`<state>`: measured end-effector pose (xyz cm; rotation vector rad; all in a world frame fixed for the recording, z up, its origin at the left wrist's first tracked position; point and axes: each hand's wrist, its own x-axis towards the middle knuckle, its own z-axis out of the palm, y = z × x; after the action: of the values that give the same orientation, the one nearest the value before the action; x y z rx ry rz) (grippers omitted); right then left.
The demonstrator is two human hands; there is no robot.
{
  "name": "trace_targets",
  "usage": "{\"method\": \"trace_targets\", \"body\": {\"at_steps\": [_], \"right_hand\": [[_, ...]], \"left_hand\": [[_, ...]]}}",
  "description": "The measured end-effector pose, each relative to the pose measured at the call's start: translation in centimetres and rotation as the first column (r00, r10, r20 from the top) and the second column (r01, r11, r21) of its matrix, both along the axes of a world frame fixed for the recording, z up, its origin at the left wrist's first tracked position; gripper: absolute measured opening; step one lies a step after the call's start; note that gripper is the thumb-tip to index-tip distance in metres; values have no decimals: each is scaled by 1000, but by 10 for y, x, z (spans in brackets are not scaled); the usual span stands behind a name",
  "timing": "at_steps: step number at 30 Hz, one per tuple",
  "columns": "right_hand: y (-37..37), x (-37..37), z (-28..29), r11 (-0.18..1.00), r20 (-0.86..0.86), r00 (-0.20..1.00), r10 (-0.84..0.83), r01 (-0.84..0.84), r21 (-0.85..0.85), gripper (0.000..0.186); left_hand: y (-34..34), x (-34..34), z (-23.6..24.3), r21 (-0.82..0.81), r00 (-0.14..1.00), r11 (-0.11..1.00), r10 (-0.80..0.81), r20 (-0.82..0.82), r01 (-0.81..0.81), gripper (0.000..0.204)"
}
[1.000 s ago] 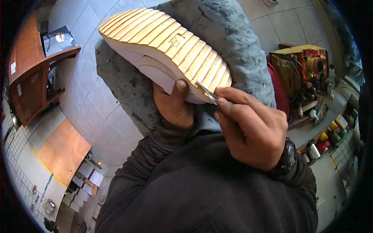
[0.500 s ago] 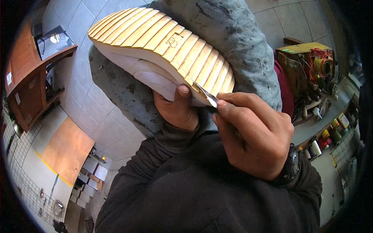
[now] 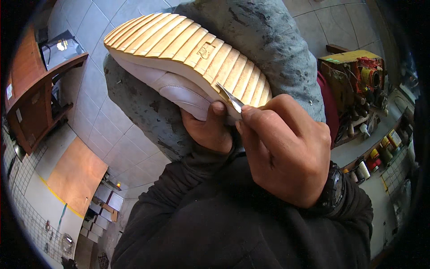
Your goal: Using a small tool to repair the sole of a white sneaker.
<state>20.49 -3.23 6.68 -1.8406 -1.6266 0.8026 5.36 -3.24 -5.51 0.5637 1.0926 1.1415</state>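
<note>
A white shoe (image 3: 177,92) lies sole up across my lap, its ribbed tan sole (image 3: 172,38) facing me. My left hand (image 3: 209,129) grips the shoe from below, with the thumb against its white side. Between the thumb and fingers of my right hand (image 3: 291,154) is a small pointed metal blade (image 3: 231,97). The blade's tip touches the near edge of the sole, just above my left thumb. Most of the left fingers are hidden behind the shoe.
Grey trousered legs (image 3: 286,62) bear the shoe. To the right stands a worn yellow box (image 3: 347,67) with tools beside it, and thread spools (image 3: 365,169) lie below. A brown wooden piece of furniture (image 3: 40,98) is at the left, on grey floor tiles (image 3: 116,121).
The blade tip has shifted slightly left and up along the sole's edge, my right hand following. The shoe and my left hand have moved a little to the right.
</note>
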Motion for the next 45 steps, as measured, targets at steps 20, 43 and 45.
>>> {"method": "trace_targets", "body": {"at_steps": [20, 43, 45], "right_hand": [[18, 7, 2, 997, -54, 997, 46, -49, -62, 14], [44, 11, -6, 992, -72, 992, 108, -112, -56, 12], [44, 11, -5, 991, -75, 990, 121, -125, -44, 11]], "left_hand": [[-2, 7, -5, 21, 998, 998, 51, 47, -52, 76], [-17, -1, -22, 6, 998, 998, 65, -23, -65, 72], [-16, -1, -21, 26, 1000, 1000, 9, -22, -8, 71]]}}
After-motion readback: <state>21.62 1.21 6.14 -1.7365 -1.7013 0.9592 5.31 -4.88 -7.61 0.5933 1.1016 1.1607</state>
